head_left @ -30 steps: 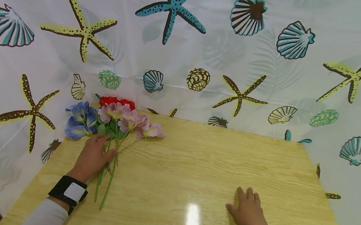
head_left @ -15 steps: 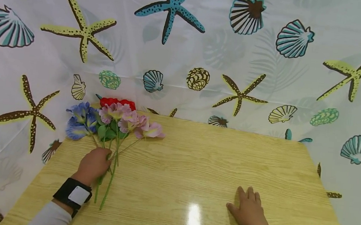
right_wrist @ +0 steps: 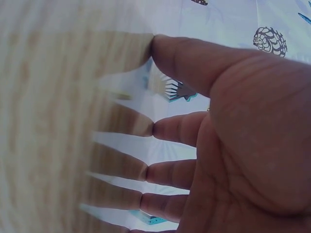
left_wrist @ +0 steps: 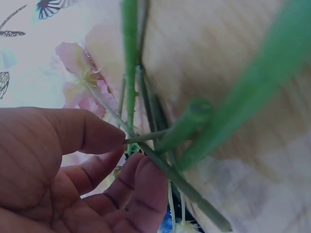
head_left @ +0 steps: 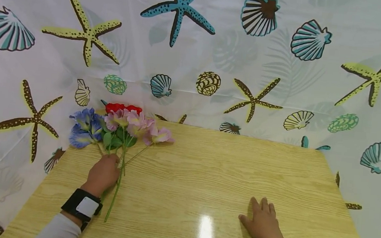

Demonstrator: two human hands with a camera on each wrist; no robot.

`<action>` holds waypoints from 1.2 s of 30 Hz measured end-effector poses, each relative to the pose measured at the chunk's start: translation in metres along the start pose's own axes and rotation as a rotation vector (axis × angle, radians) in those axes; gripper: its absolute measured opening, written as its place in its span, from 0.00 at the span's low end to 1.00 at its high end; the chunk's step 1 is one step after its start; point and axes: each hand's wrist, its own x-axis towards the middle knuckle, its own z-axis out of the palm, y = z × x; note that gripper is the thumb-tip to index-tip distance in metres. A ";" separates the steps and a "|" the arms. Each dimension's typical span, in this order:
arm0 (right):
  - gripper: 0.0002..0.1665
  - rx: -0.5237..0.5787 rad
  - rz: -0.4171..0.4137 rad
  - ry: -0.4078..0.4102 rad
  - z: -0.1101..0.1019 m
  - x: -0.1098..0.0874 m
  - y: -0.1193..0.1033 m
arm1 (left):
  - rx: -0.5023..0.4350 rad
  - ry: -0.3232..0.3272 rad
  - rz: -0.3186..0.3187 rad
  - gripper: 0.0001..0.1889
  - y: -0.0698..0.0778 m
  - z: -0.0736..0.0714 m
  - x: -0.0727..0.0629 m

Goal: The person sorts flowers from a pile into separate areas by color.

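Observation:
Artificial flowers lie at the table's back left: blue flowers, pink flowers and red flowers, with green leaves among them. Below the blooms, my left hand pinches at the crossed green stems. The left wrist view has the thumb against a thin stem, with the other fingers curled beneath it. Which flower that stem belongs to is hard to tell. My right hand rests on the table at the right, fingers spread; its fingertips meet their reflections in the right wrist view.
The light wood-grain table has a glossy top with a bright reflection near the front. Behind and beside it hangs a white cloth printed with starfish and shells. Each wrist wears a black band.
My left hand has moved from beside the leaves down onto the stems, then slightly to the right, its fingers closing in. The blooms hardly shift. The right hand has not moved.

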 end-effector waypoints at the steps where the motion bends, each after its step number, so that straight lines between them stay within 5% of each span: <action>1: 0.50 -0.001 0.000 0.000 0.000 0.000 0.000 | -0.018 0.001 -0.001 0.15 0.001 -0.001 0.000; 7: 0.50 -0.013 -0.005 0.013 0.000 0.000 0.001 | -0.104 0.029 0.007 0.16 0.004 -0.004 -0.001; 13: 0.49 -0.013 -0.002 0.015 0.000 -0.002 0.000 | -0.173 0.138 0.092 0.13 0.012 -0.003 -0.002; 16: 0.49 -0.012 0.000 0.018 0.000 -0.003 0.000 | -0.254 0.142 0.123 0.14 0.018 0.001 -0.004; 25: 0.51 -0.025 0.003 0.018 -0.002 -0.005 0.000 | -0.540 0.056 0.095 0.16 0.052 0.024 -0.028; 31: 0.49 -0.033 -0.001 0.031 -0.004 -0.005 0.001 | -0.927 -0.159 0.025 0.16 0.088 0.053 -0.048; 36: 0.48 0.011 -0.021 0.060 -0.002 0.000 0.000 | -1.080 -0.281 0.006 0.17 0.112 0.074 -0.060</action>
